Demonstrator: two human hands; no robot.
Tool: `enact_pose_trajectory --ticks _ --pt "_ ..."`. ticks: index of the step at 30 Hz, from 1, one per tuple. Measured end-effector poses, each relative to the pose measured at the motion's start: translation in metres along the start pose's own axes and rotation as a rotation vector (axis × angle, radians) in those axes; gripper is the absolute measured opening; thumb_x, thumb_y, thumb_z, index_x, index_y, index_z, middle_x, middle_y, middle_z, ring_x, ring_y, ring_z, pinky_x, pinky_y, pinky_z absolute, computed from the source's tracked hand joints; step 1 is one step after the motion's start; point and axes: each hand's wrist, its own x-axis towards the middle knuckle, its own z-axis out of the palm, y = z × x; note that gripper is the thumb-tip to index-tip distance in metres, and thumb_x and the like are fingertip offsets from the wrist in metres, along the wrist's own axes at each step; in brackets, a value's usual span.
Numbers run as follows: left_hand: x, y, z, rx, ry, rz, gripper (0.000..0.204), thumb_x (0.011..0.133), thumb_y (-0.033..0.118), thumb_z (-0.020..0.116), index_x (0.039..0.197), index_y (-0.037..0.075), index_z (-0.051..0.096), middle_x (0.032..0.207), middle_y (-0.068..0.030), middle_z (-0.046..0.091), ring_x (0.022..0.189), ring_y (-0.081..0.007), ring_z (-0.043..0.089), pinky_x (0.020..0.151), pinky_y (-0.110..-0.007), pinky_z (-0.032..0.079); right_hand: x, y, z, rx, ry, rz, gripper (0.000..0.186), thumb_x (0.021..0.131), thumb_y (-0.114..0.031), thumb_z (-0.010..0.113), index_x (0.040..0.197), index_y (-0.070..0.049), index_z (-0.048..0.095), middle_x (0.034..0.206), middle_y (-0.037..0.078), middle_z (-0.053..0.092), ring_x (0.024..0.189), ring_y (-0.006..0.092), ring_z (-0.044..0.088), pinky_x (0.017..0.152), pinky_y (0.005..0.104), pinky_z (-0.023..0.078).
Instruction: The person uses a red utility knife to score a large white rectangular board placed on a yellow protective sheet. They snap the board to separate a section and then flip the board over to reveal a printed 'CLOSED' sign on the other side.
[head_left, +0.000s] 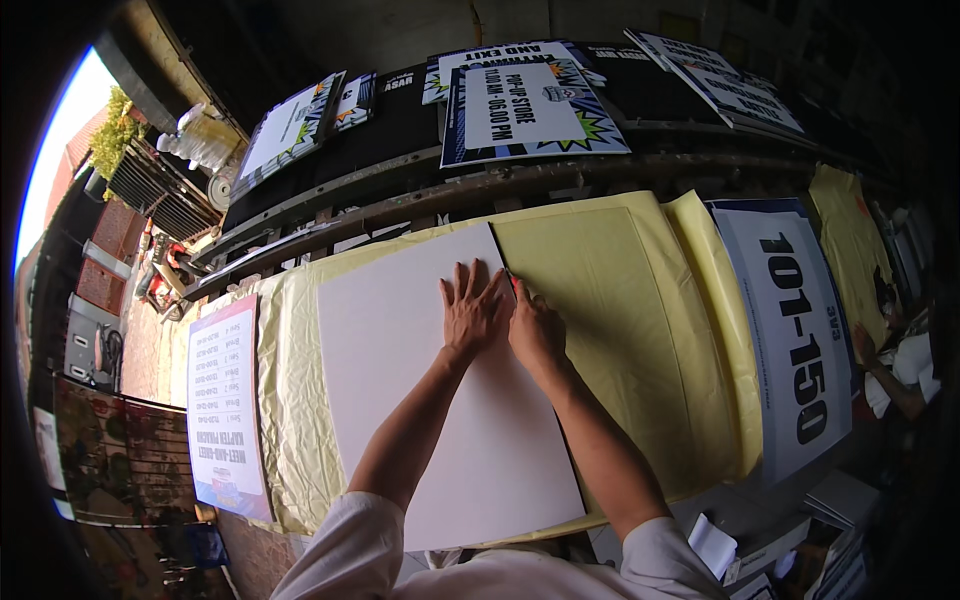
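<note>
A large white board (420,410) lies on a table padded with yellow sheeting (630,330). My left hand (470,310) rests flat on the board near its upper right corner, fingers spread. Just to its right, my right hand (533,322) grips a small red cutting tool (515,284) at the board's dark right edge, its fingers wrapped round it; the blade is too small to make out clearly.
Printed signs lie at both sides (220,400) (785,340); more printed boards (535,110) rest on a rack across the back. At far right, another person's arm (870,355) is partly visible. Loose sheets (712,545) lie low at right. A bright opening is at left.
</note>
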Motion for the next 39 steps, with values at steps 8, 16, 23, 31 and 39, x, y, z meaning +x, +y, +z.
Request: enact_pose_trajectory --ticks 8,16,23,31,39 --pt "0.001 0.002 -0.003 0.032 -0.024 -0.009 0.056 0.104 0.046 0.052 0.157 0.028 0.048 0.170 -0.0178 0.027 0.157 -0.0471 0.017 0.123 -0.069 0.013 -0.005 -0.010 0.007 -0.028 0.031 0.014 0.060 0.097 -0.014 0.061 0.153 -0.004 0.044 0.104 0.027 0.068 0.084 0.0419 0.073 0.073 0.0495 0.060" --pt "0.000 -0.001 0.000 -0.040 0.000 -0.013 0.054 0.103 0.044 0.050 0.155 0.029 0.050 0.169 -0.0178 0.029 0.157 -0.0469 0.017 0.123 -0.069 0.010 -0.008 -0.012 0.002 -0.003 -0.005 0.037 0.062 0.097 -0.011 0.061 0.156 -0.005 0.042 0.104 0.029 0.068 0.085 0.0427 0.072 0.074 0.0490 0.060" --pt "0.000 -0.003 0.005 0.005 0.019 0.013 0.058 0.101 0.041 0.055 0.157 0.030 0.047 0.169 -0.0183 0.029 0.156 -0.0474 0.020 0.121 -0.071 0.012 -0.032 0.000 -0.003 0.021 0.002 0.033 0.060 0.097 -0.012 0.062 0.155 -0.006 0.045 0.101 0.028 0.069 0.087 0.0415 0.072 0.077 0.0488 0.060" --pt "-0.001 -0.003 0.004 -0.006 0.010 0.011 0.061 0.099 0.041 0.057 0.158 0.029 0.046 0.169 -0.0185 0.029 0.156 -0.0467 0.019 0.122 -0.070 0.012 -0.064 0.004 -0.019 0.019 -0.050 0.071 0.056 0.099 -0.011 0.059 0.153 -0.007 0.046 0.100 0.026 0.069 0.088 0.0406 0.072 0.079 0.0489 0.059" --pt "0.000 -0.009 0.012 0.059 0.035 0.032 0.060 0.100 0.041 0.057 0.158 0.032 0.045 0.169 -0.0162 0.030 0.156 -0.0437 0.020 0.121 -0.069 0.014 -0.100 0.007 -0.033 0.012 -0.089 0.090 0.060 0.100 -0.013 0.059 0.158 -0.009 0.040 0.098 0.026 0.069 0.091 0.0404 0.071 0.080 0.0484 0.058"
